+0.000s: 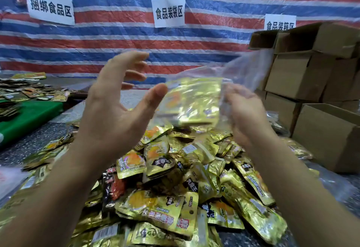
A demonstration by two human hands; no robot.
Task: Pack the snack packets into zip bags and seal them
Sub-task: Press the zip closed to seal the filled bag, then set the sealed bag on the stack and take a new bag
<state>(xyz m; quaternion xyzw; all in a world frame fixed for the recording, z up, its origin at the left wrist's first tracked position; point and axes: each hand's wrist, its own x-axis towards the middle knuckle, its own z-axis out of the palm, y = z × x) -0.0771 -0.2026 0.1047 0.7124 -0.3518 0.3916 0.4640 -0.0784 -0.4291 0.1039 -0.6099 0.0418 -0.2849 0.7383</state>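
Observation:
A clear zip bag [247, 67] with gold snack packets [192, 100] inside is lifted above a big heap of gold packets [175, 178]. My right hand [245, 112] grips the bag from the right side, seen partly through the plastic. My left hand [118, 102] is spread with fingers straight, just left of the bag; its thumb tip is at the bag's left edge. The bag's top trails up to the right and is blurred.
Stacked cardboard boxes [311, 75] fill the right side. A striped tarp wall [116, 38] with paper signs stands behind. More packets [29, 90] and a green cloth [29, 116] lie at the left on the speckled surface.

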